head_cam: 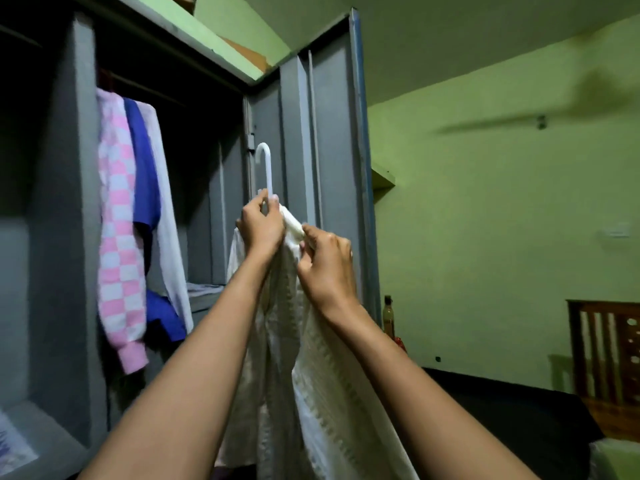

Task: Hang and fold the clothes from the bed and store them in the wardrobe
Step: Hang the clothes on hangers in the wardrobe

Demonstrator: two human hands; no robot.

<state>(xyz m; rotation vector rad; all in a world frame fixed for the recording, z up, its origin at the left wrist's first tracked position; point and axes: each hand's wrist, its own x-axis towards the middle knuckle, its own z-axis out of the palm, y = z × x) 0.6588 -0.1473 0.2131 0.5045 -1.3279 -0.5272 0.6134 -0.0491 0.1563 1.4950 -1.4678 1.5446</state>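
In front of the open grey wardrobe (pixel 65 202), a person's left hand (pixel 261 225) grips the neck of a white hanger (pixel 265 164) while the right hand (pixel 327 261) pinches the top of the cream garment (pixel 311 375) draped on it, right of a pink checked sweater (pixel 117 237) hanging inside the wardrobe.

A green wall (pixel 502 237) fills the right side, crossed by a blurred fan shadow (pixel 554 105). A small ledge (pixel 382 176) juts from it, with a switch plate (pixel 616 233) further right. A bottle (pixel 388 315) stands low down, well apart from a slatted wooden frame (pixel 606 351).
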